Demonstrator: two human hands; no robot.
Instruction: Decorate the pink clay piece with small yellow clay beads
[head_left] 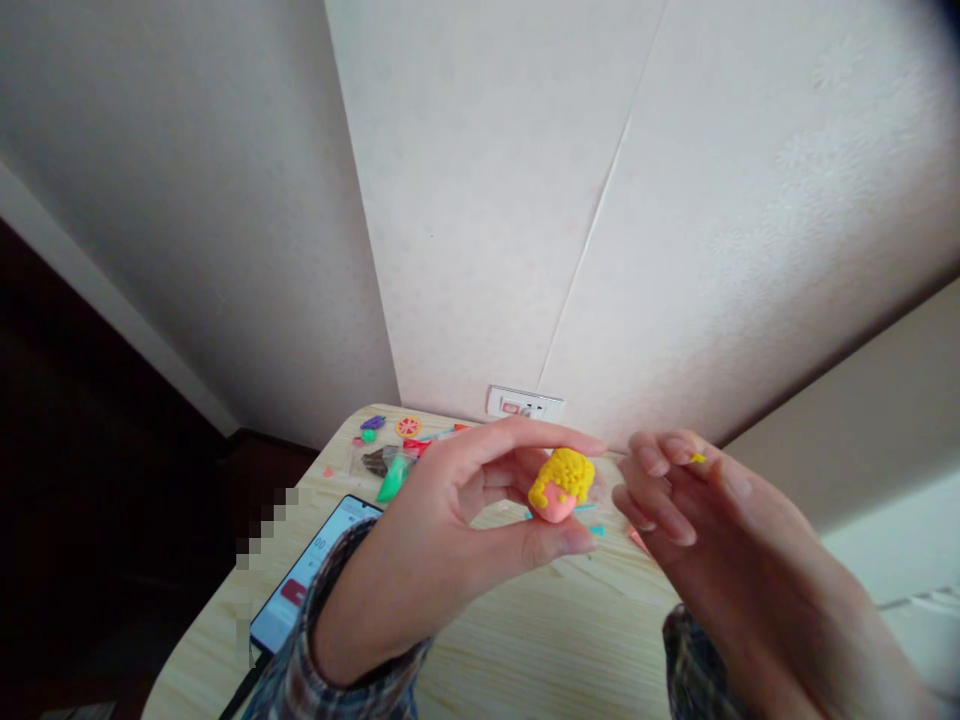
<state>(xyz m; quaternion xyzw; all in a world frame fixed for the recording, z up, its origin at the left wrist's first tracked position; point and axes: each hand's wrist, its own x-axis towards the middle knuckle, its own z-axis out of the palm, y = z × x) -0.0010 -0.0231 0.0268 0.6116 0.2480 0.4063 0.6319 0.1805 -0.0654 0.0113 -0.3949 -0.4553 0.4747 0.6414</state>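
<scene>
My left hand (480,510) grips a small modelling clay piece (561,485) between thumb and fingers, above the table. Its lower part is smooth and pink, while bumpy yellow bits cover the top and one side. To the right, apart from that piece, my right hand (697,510) is raised with the palm side showing. Its thumb and forefinger are closed on a tiny yellow clay bit (698,458), and the other fingers curl loosely.
A phone (315,570) with its screen lit lies left on the wooden table (540,640). Farther back are a purple clay piece (373,423), a round orange-and-red slice (409,427) and a green packet (394,478). A wall socket (525,403) sits behind the table.
</scene>
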